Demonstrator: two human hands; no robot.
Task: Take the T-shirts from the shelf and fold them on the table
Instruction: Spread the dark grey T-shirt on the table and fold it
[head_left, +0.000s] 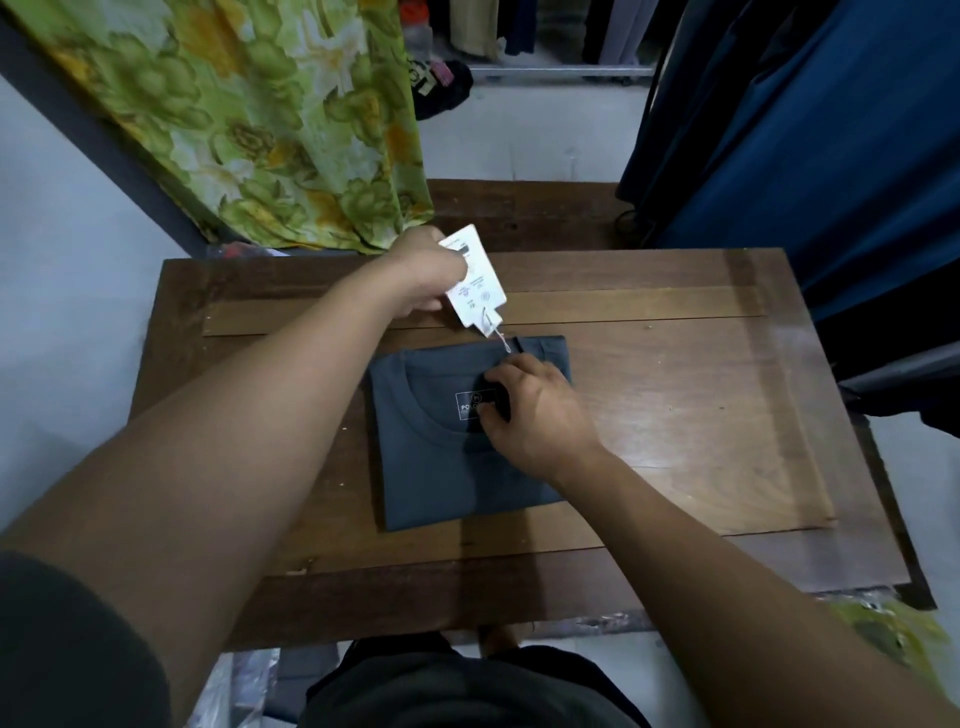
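I saw a folded grey T-shirt lying flat on the wooden table, neckline up. Left hand pinched the white hang tag, lifted above the shirt's far edge; the tag's string ran down to the collar. Right hand pressed on the collar area, fingers partly covering the printed neck label. Green floral cloth hung far left, dark blue fabric far right.

Bare table right of the folded T-shirt; floral cloth crowds far-left.
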